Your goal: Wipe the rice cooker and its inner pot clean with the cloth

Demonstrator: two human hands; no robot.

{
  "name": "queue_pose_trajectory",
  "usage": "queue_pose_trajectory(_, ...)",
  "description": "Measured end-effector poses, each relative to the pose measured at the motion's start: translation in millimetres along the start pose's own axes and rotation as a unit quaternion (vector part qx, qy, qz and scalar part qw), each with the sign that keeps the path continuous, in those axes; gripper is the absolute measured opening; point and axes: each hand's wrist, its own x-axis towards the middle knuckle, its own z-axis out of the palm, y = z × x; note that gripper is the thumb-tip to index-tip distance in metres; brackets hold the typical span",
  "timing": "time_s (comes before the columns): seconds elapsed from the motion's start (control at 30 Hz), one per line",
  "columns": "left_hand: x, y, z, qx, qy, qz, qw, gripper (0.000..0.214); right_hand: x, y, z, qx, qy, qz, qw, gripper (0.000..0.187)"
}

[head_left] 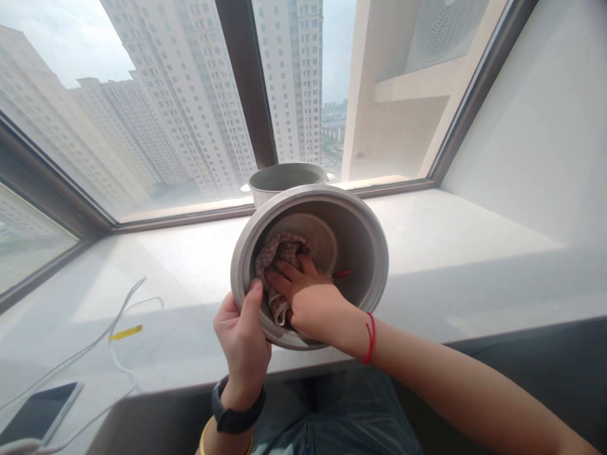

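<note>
Tilted grey pot (351, 237), hand-held, centre of frame; patterned cloth (283, 245) inside.
Left hand (244, 341): thumb and fingers pinching the pot's left rim. Right hand (315, 300): fingers spread on the cloth; any pinch hidden. Risk: pot twisting loose, if pressed hard against its one-sided hold. Second pot (289, 177), upper centre: inner wall visible, bottom hidden.
</note>
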Motion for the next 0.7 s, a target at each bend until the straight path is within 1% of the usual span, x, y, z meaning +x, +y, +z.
queue_pose_trajectory(0.07,-0.2,1.4,-0.1,0.003,-0.002,-0.011,1.000,0.031,-0.7,4.1,6.0,-0.032,-0.002,-0.016,0.999,0.068)
queue_pose_trajectory(0.1,-0.4,2.1,-0.4,0.008,-0.005,-0.017,1.000,0.031,0.0,7.4,5.9,-0.051,0.007,-0.017,0.999,0.065)
queue_pose_trajectory(0.17,-0.4,4.2,-1.1,0.019,-0.006,-0.022,1.000,0.030,2.8,15.3,-1.1,-0.089,0.043,-0.009,0.995,0.056)
queue_pose_trajectory(0.23,0.7,7.9,-1.2,0.025,0.000,-0.015,1.000,0.031,5.2,22.8,-14.3,-0.113,0.071,0.025,0.991,0.055)
queue_pose_trajectory(0.33,4.8,14.4,-0.3,0.021,0.022,0.012,0.999,0.031,4.0,29.1,-32.4,-0.141,0.075,0.092,0.983,0.057)
queue_pose_trajectory(0.4,7.4,16.8,0.4,0.018,0.037,0.036,0.998,0.031,0.2,28.3,-36.8,-0.158,0.048,0.120,0.979,0.053)
queue_pose_trajectory(0.43,8.2,17.1,0.7,0.020,0.043,0.049,0.998,0.030,-1.8,26.6,-36.5,-0.163,0.021,0.120,0.979,0.048)
queue_pose_trajectory(0.5,8.2,15.9,1.0,0.032,0.044,0.069,0.996,0.030,-5.2,21.6,-33.0,-0.161,-0.051,0.100,0.981,0.038)
queue_pose_trajectory(0.57,6.6,13.3,1.0,0.049,0.032,0.076,0.995,0.031,-7.2,17.4,-28.7,-0.138,-0.106,0.068,0.982,0.034)
queue_pose_trajectory(0.6,5.7,12.0,1.0,0.054,0.025,0.076,0.995,0.032,-7.9,16.3,-27.1,-0.115,-0.112,0.050,0.986,0.035)
queue_pose_trajectory(0.67,4.6,10.3,0.4,0.054,0.022,0.068,0.996,0.033,-10.2,16.0,-26.2,-0.051,-0.100,0.017,0.993,0.038)
queue_pose_trajectory(0.7,4.8,10.1,-0.2,0.051,0.025,0.061,0.997,0.033,-12.3,16.2,-26.8,-0.023,-0.097,0.002,0.995,0.037)
